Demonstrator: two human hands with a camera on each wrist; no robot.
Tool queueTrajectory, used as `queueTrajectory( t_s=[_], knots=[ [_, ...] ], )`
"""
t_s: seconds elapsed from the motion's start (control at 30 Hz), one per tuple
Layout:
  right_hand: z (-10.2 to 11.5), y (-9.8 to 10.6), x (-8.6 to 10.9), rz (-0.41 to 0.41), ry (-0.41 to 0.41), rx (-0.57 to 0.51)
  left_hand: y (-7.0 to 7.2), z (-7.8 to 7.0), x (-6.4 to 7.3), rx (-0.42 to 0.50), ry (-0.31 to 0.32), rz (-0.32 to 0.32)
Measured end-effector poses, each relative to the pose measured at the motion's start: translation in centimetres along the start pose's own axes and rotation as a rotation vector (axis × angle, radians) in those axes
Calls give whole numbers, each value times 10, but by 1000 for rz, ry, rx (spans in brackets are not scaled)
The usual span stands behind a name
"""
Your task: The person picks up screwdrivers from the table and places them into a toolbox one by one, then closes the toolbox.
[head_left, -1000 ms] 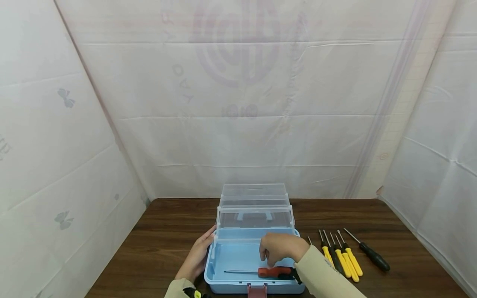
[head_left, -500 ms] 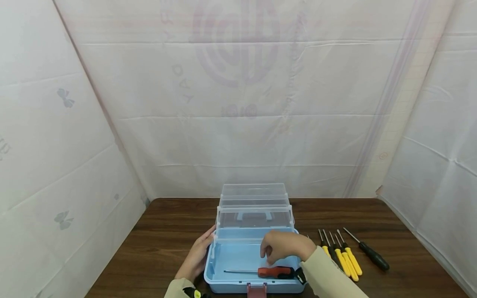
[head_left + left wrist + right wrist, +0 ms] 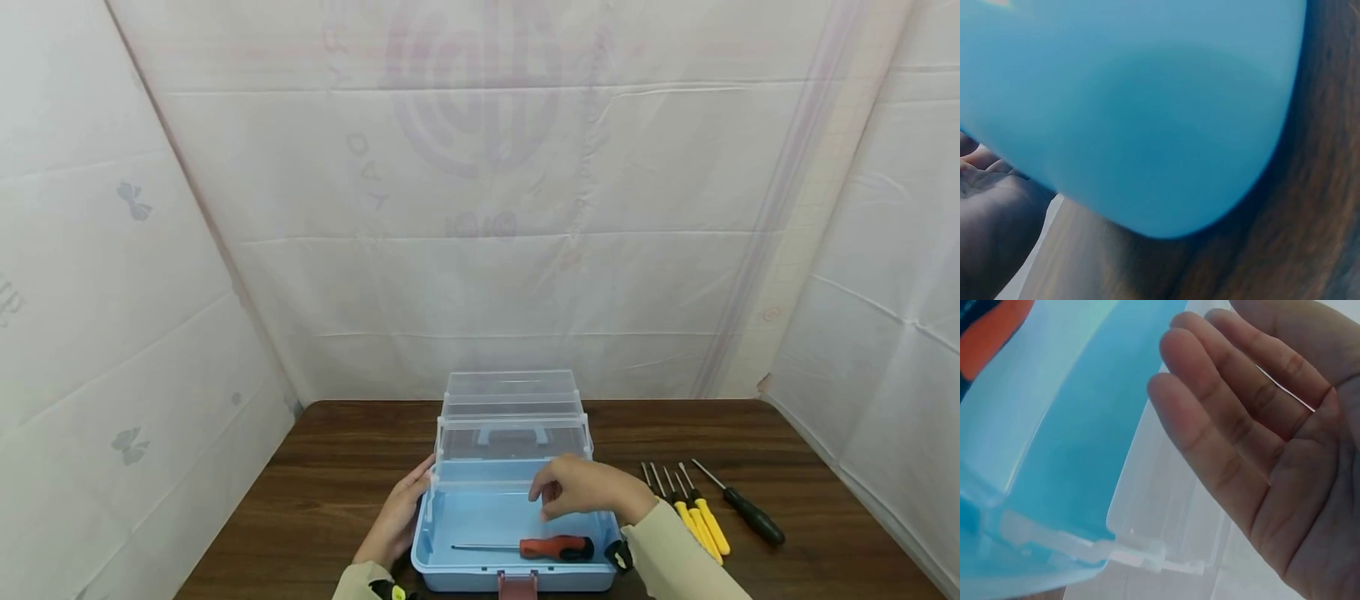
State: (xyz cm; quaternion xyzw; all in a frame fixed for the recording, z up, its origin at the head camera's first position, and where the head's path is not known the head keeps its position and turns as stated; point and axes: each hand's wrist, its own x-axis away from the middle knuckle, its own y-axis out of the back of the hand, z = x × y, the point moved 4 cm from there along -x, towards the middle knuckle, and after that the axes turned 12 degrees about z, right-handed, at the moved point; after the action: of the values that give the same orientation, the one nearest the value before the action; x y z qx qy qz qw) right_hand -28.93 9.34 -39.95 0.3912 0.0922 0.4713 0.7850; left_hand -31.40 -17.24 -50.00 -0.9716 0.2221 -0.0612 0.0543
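A light blue toolbox (image 3: 480, 517) stands on the table with its clear lid raised. Inside, near the front wall, lies a screwdriver (image 3: 551, 547) with a red and black handle, its shaft pointing left. My right hand (image 3: 588, 487) hovers over the right part of the box, fingers loosely bent with nothing between them; the right wrist view shows the bare palm. Against the box's left side rests my left hand (image 3: 397, 517), its fingers extended along the wall. In the left wrist view that hand (image 3: 997, 219) appears beside the blue wall, its fingers mostly hidden.
Right of the box, several yellow- and black-handled screwdrivers (image 3: 701, 517) lie in a row, partly covered by the right sleeve. Farther right is a black-handled screwdriver (image 3: 752, 514). Clear lid trays (image 3: 513, 417) rise at the box's back. White sheeting (image 3: 480, 250) surrounds the table.
My right hand has lifted a little and drawn right, away from the red-handled screwdriver, whose handle end now shows fully. The left hand stays put.
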Motion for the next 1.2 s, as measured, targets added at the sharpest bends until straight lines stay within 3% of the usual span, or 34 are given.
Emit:
queueTrajectory(
  t_s=[0.57, 0.97, 1.2],
  knots=[
    [-21, 22, 31, -191, -27, 42, 3, 1, 0, -6, 12, -18],
    [-44, 31, 55, -336, -132, 56, 3, 2, 0, -7, 7, -17],
    [-59, 33, 73, -360, -218, 24, 4, 3, -1, 7, 4, -9]
  ],
)
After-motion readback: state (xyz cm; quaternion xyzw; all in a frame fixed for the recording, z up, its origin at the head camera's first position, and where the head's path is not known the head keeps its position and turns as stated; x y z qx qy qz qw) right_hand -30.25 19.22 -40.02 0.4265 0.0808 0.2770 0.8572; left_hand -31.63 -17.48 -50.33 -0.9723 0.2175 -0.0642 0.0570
